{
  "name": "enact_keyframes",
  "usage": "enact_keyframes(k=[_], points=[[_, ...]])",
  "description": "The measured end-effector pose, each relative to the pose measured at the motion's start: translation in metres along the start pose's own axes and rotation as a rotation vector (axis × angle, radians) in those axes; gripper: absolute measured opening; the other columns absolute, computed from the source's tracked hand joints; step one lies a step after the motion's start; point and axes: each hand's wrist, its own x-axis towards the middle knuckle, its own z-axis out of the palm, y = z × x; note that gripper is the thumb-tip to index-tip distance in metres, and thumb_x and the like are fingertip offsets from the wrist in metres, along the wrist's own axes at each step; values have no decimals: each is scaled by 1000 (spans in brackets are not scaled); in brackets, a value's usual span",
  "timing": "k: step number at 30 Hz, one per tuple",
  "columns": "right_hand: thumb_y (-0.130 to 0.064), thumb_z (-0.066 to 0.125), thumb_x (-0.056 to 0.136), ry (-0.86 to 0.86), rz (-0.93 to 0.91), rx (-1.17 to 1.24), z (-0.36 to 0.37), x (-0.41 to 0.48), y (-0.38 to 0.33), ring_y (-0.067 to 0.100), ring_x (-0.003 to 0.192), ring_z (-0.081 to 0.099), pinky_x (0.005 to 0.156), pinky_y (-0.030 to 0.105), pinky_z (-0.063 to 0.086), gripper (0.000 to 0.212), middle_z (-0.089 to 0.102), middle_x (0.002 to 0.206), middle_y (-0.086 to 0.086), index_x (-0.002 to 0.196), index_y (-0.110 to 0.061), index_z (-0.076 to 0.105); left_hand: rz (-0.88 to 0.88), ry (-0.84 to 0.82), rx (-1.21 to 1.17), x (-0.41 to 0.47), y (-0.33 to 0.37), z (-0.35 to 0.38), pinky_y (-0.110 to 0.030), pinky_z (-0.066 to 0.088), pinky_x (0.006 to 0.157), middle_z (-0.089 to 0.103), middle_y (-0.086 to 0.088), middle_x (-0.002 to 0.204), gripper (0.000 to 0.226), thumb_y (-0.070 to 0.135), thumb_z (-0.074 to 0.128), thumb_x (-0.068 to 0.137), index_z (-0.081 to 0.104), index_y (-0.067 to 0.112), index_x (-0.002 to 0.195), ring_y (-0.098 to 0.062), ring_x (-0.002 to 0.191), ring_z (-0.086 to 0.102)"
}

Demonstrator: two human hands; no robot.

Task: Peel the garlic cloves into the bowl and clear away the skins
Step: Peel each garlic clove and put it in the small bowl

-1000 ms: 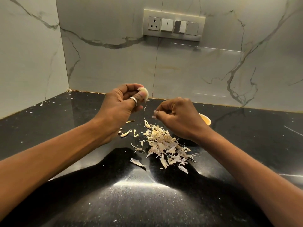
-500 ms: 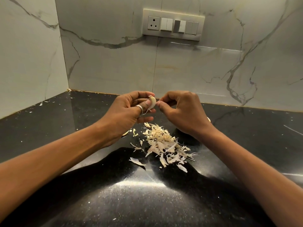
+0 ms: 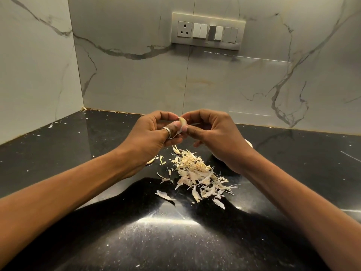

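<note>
Far to the left of the skin pile (image 3: 199,173), a few stray scraps (image 3: 51,125) lie on your black countertop (image 3: 97,143) near the wall. Closer in, your left hand (image 3: 154,137) hangs above and just left of the pile. Its fingers are curled and its ringed thumb (image 3: 172,127) presses the garlic clove (image 3: 182,122) against them. A pale bit (image 3: 151,160) peeks out from under that wrist, just left of the pile. You cannot tell whether it is a clove or skin.

The garlic clove is in the air, above the pile's far edge and between your two hands. A thin strip of skin dangles from its underside. The pile itself is a loose heap of papery flakes on the countertop, with one larger flake (image 3: 165,195) lying apart at its near-left side.

Your right hand (image 3: 216,137) is above and just right of the pile. Its thumb and forefinger pinch the same clove from the right, and the other fingers are curled beneath.

Behind that wrist, right of the pile, only a pale sliver of the bowl (image 3: 249,143) shows; its contents are hidden. High on the marble wall beyond the pile sits a switch panel (image 3: 208,31).
</note>
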Motion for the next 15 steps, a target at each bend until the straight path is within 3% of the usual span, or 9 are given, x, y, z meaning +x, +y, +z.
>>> enact_keyframes(k=[6,10,13,15], points=[[-4,77,87,13,-47,25,1,2,1,13,88,75,69,22,57,31,78,102,6,118,-6,70,20,16,46,0,1,0,-28,63,72,76,-9,94,19,8,68,89,65,3,107,-19,90,75],[-7,81,84,63,-145,-183,2,7,4,14,86,75,77,33,63,27,76,95,3,110,-7,72,118,53,306,0,2,-6,-36,63,80,76,-5,95,13,22,70,91,74,16,102,-21,97,73],[-5,81,84,72,-208,-310,8,9,3,7,81,74,75,27,62,21,76,90,0,104,-7,73,140,79,363,0,4,-8,-37,63,77,76,-5,93,10,23,72,91,77,17,96,-23,94,73],[-4,81,84,80,-260,-404,11,11,1,7,78,72,73,30,61,19,76,88,-1,101,-8,75,130,106,365,1,5,-9,-37,63,75,76,-6,91,7,20,73,90,78,17,92,-23,92,74]])
